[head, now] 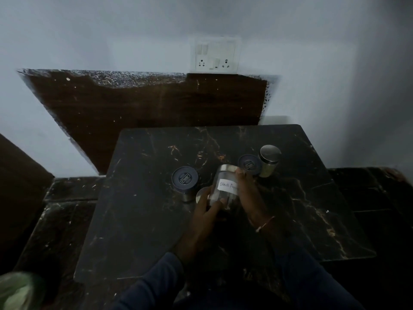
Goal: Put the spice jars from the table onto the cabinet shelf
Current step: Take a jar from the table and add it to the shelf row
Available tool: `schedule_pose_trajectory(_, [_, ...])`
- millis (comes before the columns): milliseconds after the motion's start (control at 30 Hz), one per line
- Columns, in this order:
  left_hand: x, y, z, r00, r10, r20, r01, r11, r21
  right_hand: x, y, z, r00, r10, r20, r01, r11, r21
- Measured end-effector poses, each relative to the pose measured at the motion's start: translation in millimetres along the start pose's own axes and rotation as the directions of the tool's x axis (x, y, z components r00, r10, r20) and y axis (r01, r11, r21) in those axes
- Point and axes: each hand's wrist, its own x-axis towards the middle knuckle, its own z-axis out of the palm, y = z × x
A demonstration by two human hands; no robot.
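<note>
A clear glass jar with a metal lid and a white handwritten label (225, 186) is held between both hands above the dark marble table (138, 231). My left hand (206, 211) grips its lower side and my right hand (248, 193) wraps its right side and lid. A blue-lidded jar (185, 179) stands to the left. Another blue-lidded jar (249, 164) and a steel-lidded jar (269, 159) stand to the right. A round metal lid or jar top (201, 194) peeks out behind my left hand.
A dark brown wooden panel (145, 108) leans on the white wall behind the table, below a switch and socket plate (215, 55). Dark floor tiles surround the table. Something green and blurred (17, 291) sits at the bottom left corner.
</note>
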Motion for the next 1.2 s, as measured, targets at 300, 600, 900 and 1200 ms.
schedule_pose_trajectory(300, [7.3,11.3,16.0,0.999,-0.002,0.035,0.002,1.0,0.006,2.2,-5.3,1.9,0.998,-0.047,-0.04,0.049,0.998,0.046])
schedule_pose_trajectory(600, [27.0,14.4,38.4,0.98,-0.1,-0.169,0.104,0.994,0.016,19.6,-3.5,-20.9,0.988,-0.062,0.141,0.062,0.998,0.008])
schedule_pose_trajectory(900, [42.6,20.6,60.5,0.944,-0.165,-0.286,0.182,0.983,0.034,42.4,-16.8,-40.1,0.96,-0.058,0.273,0.051,0.998,0.032])
schedule_pose_trajectory(1200, [45.7,37.3,53.6,0.942,0.11,-0.316,0.036,0.906,0.422,66.7,-36.0,-46.9,0.878,-0.173,0.446,0.125,0.983,0.135])
